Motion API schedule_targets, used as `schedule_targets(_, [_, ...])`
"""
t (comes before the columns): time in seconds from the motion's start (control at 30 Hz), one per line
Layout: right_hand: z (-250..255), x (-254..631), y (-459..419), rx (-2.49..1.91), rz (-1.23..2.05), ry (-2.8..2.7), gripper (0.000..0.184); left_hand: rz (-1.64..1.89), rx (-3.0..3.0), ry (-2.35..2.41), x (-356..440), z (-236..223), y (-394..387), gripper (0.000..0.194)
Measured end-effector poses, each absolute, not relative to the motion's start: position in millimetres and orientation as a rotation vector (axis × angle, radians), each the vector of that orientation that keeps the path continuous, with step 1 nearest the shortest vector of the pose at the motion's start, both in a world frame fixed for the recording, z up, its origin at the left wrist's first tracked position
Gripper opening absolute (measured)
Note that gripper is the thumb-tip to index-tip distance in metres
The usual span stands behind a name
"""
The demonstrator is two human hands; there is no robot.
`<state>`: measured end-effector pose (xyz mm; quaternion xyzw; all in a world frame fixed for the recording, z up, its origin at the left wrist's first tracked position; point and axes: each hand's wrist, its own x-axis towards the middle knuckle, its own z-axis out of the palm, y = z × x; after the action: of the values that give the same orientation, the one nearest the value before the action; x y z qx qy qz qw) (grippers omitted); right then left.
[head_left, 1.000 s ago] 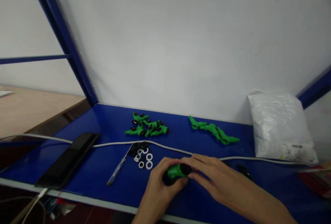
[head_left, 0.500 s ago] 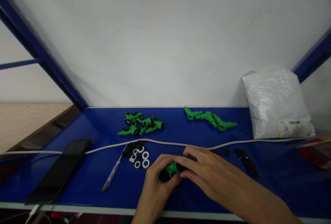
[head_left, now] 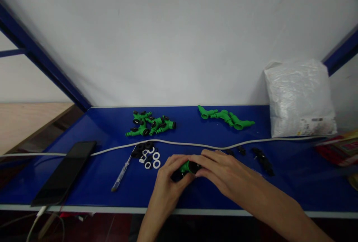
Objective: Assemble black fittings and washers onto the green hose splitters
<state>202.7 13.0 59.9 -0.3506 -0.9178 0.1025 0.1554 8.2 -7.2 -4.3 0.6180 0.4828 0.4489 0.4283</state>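
Note:
Near the table's front edge, my left hand is wrapped round a green plastic hose splitter, with most of its body hidden by the fingers. A black collar sits at its right end. The thumb and fingers of my right hand are closed on that collar. Left of my hands lie several white ring washers and several black rings. A screwdriver with a clear handle lies beside them.
Green splitters with black valve knobs lie at the back left, plain green splitter bodies at the back right. A white cable crosses the table. A phone-like black slab, small black parts and a white plastic parcel lie around.
The view has tipped downward, so everything sits higher in the picture. The splitter's collar end has turned a little toward me, and both hands keep their hold.

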Motion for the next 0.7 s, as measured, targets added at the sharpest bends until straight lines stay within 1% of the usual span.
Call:
schedule_targets(0.1, [52, 198, 11, -1.046, 0.255, -2.55, 0.024, 1.125, 1.547, 1.191, 7, -6, -8, 0.029])
schedule_targets(0.2, [45, 199, 7, -1.06, 0.283, -2.48, 0.02, 1.118, 1.57, 1.174, 7, -6, -9, 0.029])
schedule_targets(0.23, [44, 200, 6, -1.061, 0.3, -2.461, 0.02, 1.111, 1.58, 1.174, 7, -6, -9, 0.029])
schedule_targets(0.3, [45, 201, 3, -1.075, 0.319, -2.439, 0.027, 1.097, 1.595, 1.177, 7, -5, -9, 0.029])
schedule_targets(0.37, [49, 202, 1, -1.059, 0.292, -2.47, 0.037, 1.079, 1.603, 1.183, 7, -4, -9, 0.027])
schedule_targets(0.47, [56, 201, 1, -1.009, 0.24, -2.557, 0.045, 1.049, 1.604, 1.201, 7, -2, -10, 0.025])
schedule_targets(0.53, [56, 200, 2, -1.001, 0.228, -2.564, 0.045, 1.039, 1.602, 1.208, 7, -1, -10, 0.026])
schedule_targets(0.7, [48, 194, 5, -1.04, 0.23, -2.499, 0.038, 1.06, 1.58, 1.207, 7, -1, -10, 0.029])
